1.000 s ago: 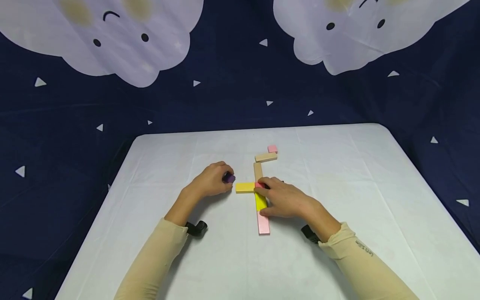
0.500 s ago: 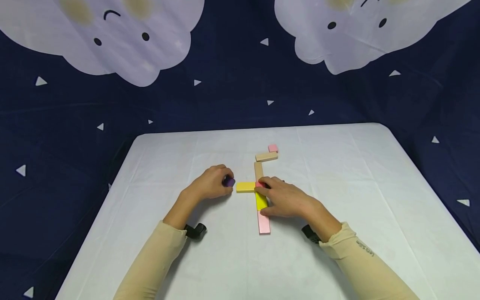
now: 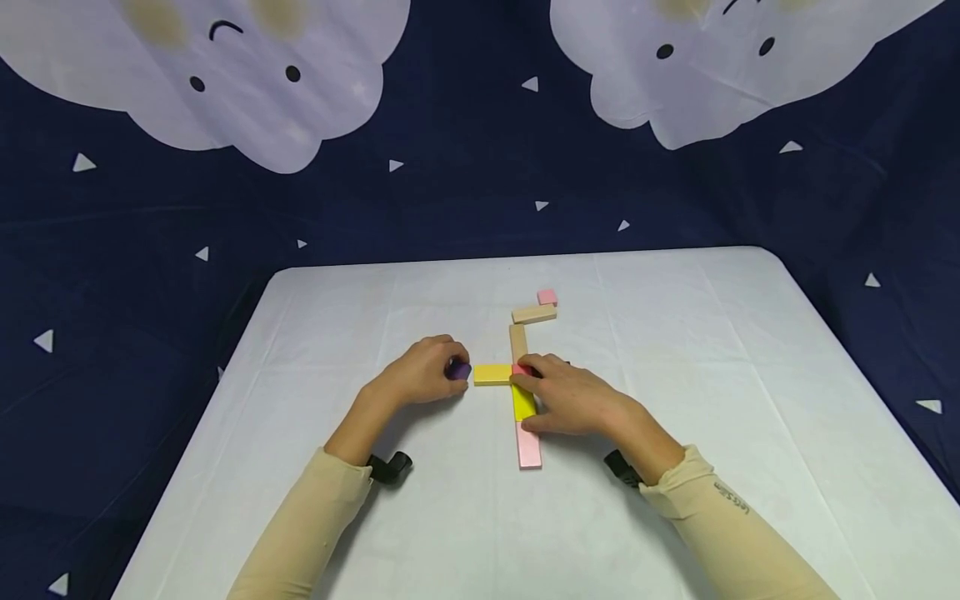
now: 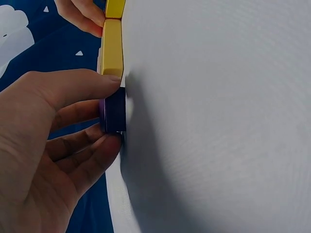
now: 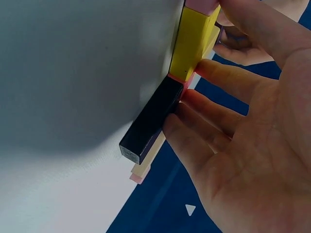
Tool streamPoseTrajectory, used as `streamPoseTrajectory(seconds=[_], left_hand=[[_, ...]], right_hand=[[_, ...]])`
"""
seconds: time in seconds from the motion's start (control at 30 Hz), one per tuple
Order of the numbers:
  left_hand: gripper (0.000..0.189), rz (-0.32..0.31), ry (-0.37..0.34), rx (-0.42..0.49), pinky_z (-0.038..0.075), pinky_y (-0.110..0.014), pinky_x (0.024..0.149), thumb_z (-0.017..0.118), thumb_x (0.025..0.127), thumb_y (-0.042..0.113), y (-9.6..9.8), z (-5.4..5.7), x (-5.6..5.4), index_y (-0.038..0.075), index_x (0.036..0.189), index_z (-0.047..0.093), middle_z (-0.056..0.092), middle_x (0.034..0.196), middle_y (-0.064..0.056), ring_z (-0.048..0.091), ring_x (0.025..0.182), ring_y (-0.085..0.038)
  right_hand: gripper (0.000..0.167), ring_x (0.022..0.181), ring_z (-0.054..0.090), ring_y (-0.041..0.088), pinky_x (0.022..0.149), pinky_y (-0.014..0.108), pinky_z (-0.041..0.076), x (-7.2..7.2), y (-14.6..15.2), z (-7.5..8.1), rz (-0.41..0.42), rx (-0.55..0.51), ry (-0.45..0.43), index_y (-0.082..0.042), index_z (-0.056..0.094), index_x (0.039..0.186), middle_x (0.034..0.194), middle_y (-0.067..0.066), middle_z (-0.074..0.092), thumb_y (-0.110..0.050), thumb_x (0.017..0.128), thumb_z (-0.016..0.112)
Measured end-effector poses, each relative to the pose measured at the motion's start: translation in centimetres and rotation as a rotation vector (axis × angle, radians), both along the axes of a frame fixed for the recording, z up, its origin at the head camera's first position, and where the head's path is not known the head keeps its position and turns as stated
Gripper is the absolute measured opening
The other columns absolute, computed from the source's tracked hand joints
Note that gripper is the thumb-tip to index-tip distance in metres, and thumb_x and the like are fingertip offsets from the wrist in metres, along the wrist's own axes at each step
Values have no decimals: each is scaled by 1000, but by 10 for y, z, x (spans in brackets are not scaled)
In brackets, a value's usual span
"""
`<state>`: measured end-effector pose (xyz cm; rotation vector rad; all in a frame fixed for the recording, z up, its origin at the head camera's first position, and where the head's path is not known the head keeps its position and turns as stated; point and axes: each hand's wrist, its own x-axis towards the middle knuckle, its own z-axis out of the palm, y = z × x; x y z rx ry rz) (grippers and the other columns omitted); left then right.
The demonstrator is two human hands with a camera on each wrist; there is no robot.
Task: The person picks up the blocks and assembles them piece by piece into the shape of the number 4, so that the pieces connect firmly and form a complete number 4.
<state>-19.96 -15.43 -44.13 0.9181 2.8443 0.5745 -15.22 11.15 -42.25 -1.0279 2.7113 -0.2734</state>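
Observation:
My left hand (image 3: 422, 373) pinches a purple block (image 4: 115, 109) between thumb and fingers. The block stands low over the white table, in line with the left end of a pale yellow block (image 3: 492, 375). My right hand (image 3: 573, 398) rests with spread fingertips on a joined row: a red block (image 3: 519, 368), a bright yellow block (image 3: 523, 406) and a pink block (image 3: 528, 448). A black block (image 5: 151, 119), mostly hidden under that hand in the head view, extends from the red one; the right fingertips lie along its side.
A plain wooden block (image 3: 518, 340) extends the row toward the back. Beyond it lie a slanted wooden block (image 3: 534, 314) and a small pink block (image 3: 547, 297). The white table (image 3: 360, 325) ends at a dark blue cloth (image 3: 465, 225) with cloud figures.
My left hand has moved a little toward me with the purple block, bringing it level with the pale yellow block. The right hand has stayed in place on the row.

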Motion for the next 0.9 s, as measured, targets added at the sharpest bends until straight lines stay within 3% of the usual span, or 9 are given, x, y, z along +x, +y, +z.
streamPoseTrajectory(seconds=[0.33,0.9], left_hand=[[27,-18,-5,24,47,-25,70,76,78,23,4,-1,2,14,101,69,59,94,5,53,81,-9],[30,-14,-13,-28,47,-27,77,74,80,25,8,-1,0,15,108,70,61,102,3,54,86,-10]], right_hand=[[69,129,38,27,98,48,41,0,1,-2,-6,-5,1,-16,50,141,147,10,35,-47,83,70],[69,126,38,24,97,45,42,-1,2,-5,-11,0,19,-18,50,141,146,9,36,-48,83,71]])
